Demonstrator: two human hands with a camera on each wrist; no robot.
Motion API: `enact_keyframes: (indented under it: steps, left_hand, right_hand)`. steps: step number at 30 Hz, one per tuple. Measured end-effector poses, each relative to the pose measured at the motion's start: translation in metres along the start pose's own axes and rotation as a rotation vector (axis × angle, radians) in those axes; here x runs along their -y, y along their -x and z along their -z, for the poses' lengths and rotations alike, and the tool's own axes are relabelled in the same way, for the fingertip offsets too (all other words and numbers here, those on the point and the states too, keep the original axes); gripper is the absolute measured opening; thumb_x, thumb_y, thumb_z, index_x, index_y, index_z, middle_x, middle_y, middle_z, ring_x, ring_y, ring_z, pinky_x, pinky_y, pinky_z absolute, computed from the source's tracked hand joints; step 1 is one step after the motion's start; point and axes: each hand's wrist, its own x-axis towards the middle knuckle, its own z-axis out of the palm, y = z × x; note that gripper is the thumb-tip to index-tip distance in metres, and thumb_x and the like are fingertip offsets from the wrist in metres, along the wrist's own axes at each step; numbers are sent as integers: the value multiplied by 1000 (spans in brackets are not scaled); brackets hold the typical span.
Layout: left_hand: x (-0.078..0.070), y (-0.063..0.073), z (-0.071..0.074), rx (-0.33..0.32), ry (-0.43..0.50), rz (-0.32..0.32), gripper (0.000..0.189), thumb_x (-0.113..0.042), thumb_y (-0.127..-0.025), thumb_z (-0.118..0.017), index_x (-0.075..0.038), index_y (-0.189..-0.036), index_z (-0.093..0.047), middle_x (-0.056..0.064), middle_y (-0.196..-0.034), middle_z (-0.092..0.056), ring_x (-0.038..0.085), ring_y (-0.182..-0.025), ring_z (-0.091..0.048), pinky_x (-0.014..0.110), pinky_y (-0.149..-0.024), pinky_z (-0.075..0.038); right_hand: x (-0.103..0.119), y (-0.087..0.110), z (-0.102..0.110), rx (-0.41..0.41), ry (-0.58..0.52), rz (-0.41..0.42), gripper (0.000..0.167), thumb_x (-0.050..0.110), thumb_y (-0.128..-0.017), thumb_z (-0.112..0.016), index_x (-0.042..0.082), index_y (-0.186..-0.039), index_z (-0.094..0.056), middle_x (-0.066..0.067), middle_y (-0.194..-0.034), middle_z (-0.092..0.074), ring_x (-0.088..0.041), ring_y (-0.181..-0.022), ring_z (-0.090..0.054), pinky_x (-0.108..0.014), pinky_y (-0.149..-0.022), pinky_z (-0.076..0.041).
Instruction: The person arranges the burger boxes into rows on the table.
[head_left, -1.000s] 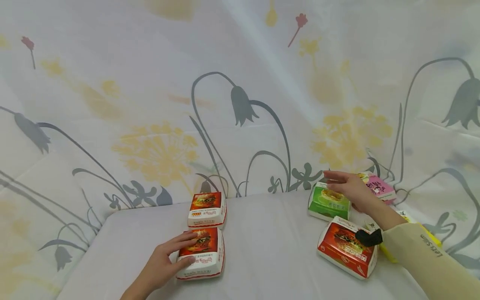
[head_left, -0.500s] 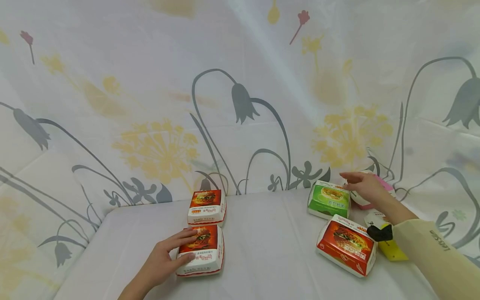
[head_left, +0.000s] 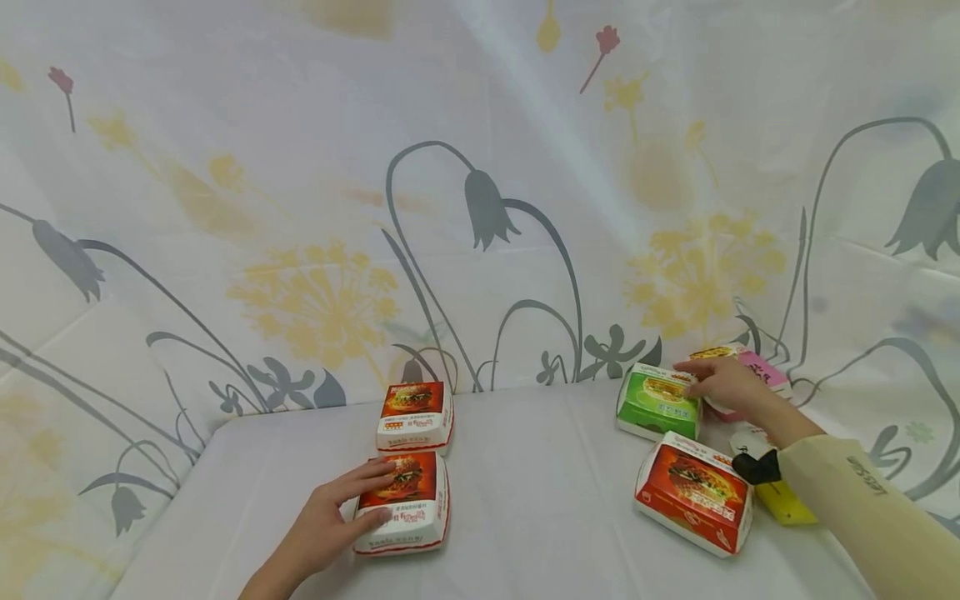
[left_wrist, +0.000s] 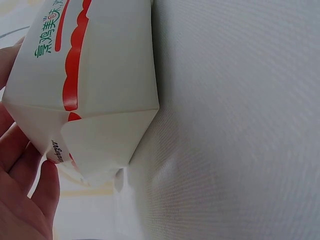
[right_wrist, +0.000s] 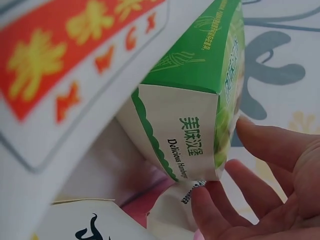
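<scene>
My left hand (head_left: 330,517) rests on a red-and-white burger box (head_left: 412,525), fingers over its left part. The left wrist view shows this box's white side (left_wrist: 115,75) close up, the fingers (left_wrist: 15,150) beside its lid. Just behind stands a similar burger box (head_left: 412,417). On the right, my right hand (head_left: 731,387) is at the back right corner of a green burger box (head_left: 656,408). In the right wrist view the thumb (right_wrist: 270,140) lies against the top of the green box (right_wrist: 185,65) and the fingers (right_wrist: 210,210) curl by its edge.
A red burger box (head_left: 693,492) lies in front of the green one. Under the right forearm a yellow-and-white box (head_left: 787,504) is partly hidden. A pink box (head_left: 765,375) stands behind the right hand, against the flowered cloth backdrop (head_left: 480,275). White cloth (head_left: 540,500) covers the table.
My right hand has gone right off the top of the green box, then back left and down onto its corner. The left hand has stayed on its box.
</scene>
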Motion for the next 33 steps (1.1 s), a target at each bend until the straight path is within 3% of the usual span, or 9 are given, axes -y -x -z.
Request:
enact_keyframes:
  steps: [6,15,19,29,33]
  left_hand:
    - [-1,0,0,12,9,42,42,-37,-87,-77,-25,-126,-70,-16,-138,-57,21,-137,-46,52,-107,-40]
    - [2,0,-1,2,-1,18,41,-37,-87,-76,-27,-126,-70,-16,-138,-58,21,-136,-47,50,-106,-41]
    - [2,1,-1,2,2,13,41,-36,-88,-76,-26,-126,-70,-15,-138,-58,21,-136,-47,49,-106,-41]
    - [1,1,-1,-10,-4,-1,40,-33,-86,-78,-23,-125,-71,-14,-136,-60,19,-134,-49,41,-106,-41]
    - [0,1,0,-9,-4,0,40,-33,-86,-78,-23,-124,-71,-13,-136,-60,19,-134,-49,40,-106,-42]
  right_hand:
    - [4,-2,0,21,59,6,55,13,-90,-70,-8,-137,-53,-38,-135,-48,-53,-122,-47,-60,-95,-44]
    - [12,-9,-3,23,133,28,52,15,-88,-71,-7,-133,-57,-37,-132,-52,-53,-120,-48,-63,-96,-41]
    - [15,-13,-7,49,101,63,50,15,-90,-71,-7,-133,-57,-36,-132,-52,-52,-121,-48,-61,-97,-42]
    - [29,-27,-17,136,5,31,49,14,-91,-69,-3,-135,-58,-30,-139,-51,-52,-129,-41,-67,-102,-35]
    - [35,-33,-23,142,24,56,48,14,-89,-71,-2,-133,-60,-29,-136,-54,-49,-126,-46,-64,-101,-37]
